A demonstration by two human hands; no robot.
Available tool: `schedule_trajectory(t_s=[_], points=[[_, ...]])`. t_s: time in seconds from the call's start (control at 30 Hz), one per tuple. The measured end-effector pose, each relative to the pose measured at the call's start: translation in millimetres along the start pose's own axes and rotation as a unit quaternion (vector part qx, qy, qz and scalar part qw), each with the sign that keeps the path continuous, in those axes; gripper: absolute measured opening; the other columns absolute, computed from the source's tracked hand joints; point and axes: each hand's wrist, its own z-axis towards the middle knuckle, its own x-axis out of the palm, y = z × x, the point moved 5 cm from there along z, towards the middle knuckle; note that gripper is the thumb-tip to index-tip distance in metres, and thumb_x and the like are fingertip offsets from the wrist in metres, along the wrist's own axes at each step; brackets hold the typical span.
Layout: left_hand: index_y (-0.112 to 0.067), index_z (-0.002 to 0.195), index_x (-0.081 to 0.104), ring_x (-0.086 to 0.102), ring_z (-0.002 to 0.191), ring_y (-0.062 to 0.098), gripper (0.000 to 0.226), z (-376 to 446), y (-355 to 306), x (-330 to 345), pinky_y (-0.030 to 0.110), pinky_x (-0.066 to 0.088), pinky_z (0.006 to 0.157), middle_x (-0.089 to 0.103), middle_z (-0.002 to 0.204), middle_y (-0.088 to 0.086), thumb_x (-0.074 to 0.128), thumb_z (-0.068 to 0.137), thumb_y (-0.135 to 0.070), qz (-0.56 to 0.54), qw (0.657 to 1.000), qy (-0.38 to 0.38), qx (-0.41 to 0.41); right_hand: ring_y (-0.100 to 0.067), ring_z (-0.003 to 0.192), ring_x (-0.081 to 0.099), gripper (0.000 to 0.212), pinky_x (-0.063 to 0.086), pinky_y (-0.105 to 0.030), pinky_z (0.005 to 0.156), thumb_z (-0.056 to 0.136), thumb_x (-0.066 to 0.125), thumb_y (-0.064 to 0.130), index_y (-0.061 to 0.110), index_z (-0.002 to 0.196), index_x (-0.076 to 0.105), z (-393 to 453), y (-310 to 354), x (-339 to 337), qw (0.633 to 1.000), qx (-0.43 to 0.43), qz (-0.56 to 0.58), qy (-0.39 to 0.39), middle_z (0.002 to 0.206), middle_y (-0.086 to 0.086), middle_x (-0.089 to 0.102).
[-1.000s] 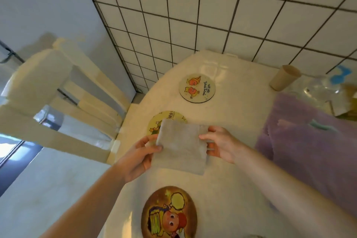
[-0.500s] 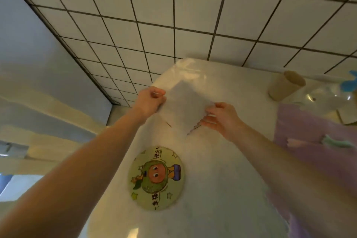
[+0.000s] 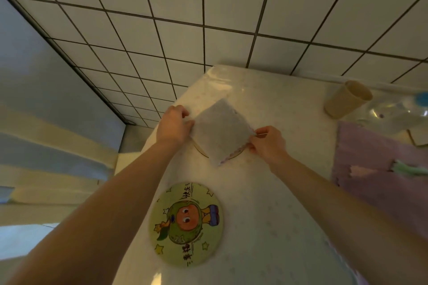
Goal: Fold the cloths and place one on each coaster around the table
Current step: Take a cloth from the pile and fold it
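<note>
Both hands grip a folded grey cloth (image 3: 221, 131) by opposite corners: the left hand (image 3: 172, 126) pinches the corner at 9 o'clock, the right hand (image 3: 266, 143) pinches the one at 3 o'clock. The cloth lies over a far coaster (image 3: 234, 156), of which only a thin rim shows under its near edge. At 6 o'clock from the cloth a green cartoon coaster (image 3: 186, 224) lies bare on the pale table (image 3: 278, 203), with a purple cloth (image 3: 379, 180) at 3 o'clock and a tan cup (image 3: 347, 98) at 2 o'clock.

Dim warm light; soft blur; wide-angle bending at edges.
</note>
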Motion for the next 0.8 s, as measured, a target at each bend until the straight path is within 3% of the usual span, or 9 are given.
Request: schedule_trajectory(t_s=[0.13,0.23,0.33,0.43,0.57,0.8], points=[[-0.011,0.121,0.054,0.052,0.11,0.028,0.034,-20.3,-0.7,-15.7,0.045,0.048,0.094,0.052,0.121,0.01,0.062,0.088,-0.017,0.046,0.998,-0.035,0.033,-0.019,0.087,0.064,0.026,0.053,-0.033,0.081,0.08,0.061,0.006,0.016,0.104,0.059,-20.0,-6.3,-22.2,0.998,-0.04,-0.05,-0.007,0.097,-0.002,0.066],[-0.012,0.118,0.056,0.051,0.109,0.028,0.029,-44.6,-16.6,-20.7,0.045,0.049,0.09,0.054,0.117,0.009,0.058,0.089,-0.015,0.065,0.993,-0.042,0.087,-0.021,0.082,0.066,0.023,0.056,-0.041,0.082,0.08,0.063,0.006,0.017,0.101,0.06,-39.2,-23.3,-38.3,0.998,-0.045,-0.031,0.014,0.095,-0.004,0.067],[-0.011,0.109,0.058,0.052,0.101,0.027,0.021,-80.1,-41.1,-13.0,0.043,0.049,0.082,0.057,0.108,0.009,0.055,0.089,-0.013,0.061,0.988,-0.021,0.138,-0.022,0.079,0.066,0.02,0.056,-0.039,0.078,0.08,0.063,0.005,0.018,0.096,0.061,-61.3,-45.6,-61.3,0.996,-0.076,-0.048,0.019,0.091,-0.005,0.068],[-0.014,0.102,0.058,0.052,0.097,0.024,0.013,-122.6,-68.0,9.5,0.039,0.05,0.077,0.058,0.1,0.006,0.056,0.089,-0.016,0.041,0.985,0.011,0.167,-0.019,0.077,0.062,0.018,0.048,-0.028,0.071,0.082,0.06,0.003,0.014,0.096,0.063,-86.2,-66.6,-94.3,0.985,-0.129,-0.112,-0.004,0.084,-0.001,0.065],[-0.017,0.109,0.059,0.053,0.098,0.018,0.021,-182.0,-102.4,48.8,0.035,0.05,0.078,0.06,0.102,0.0,0.056,0.088,-0.016,0.026,0.978,0.047,0.201,-0.021,0.07,0.06,0.022,0.051,-0.04,0.071,0.081,0.057,-0.002,0.017,0.092,0.06,-112.5,-99.4,-139.0,0.97,-0.199,-0.138,-0.011,0.078,-0.002,0.064],[-0.015,0.115,0.058,0.052,0.105,0.023,0.028,-304.1,-158.4,134.9,0.037,0.048,0.084,0.06,0.111,0.004,0.054,0.086,-0.013,0.046,0.957,0.118,0.26,-0.022,0.08,0.059,0.012,0.044,-0.029,0.072,0.087,0.061,0.015,0.011,0.098,0.06,-156.5,-176.4,-239.4,0.941,-0.252,-0.223,-0.023,0.089,-0.006,0.063]])
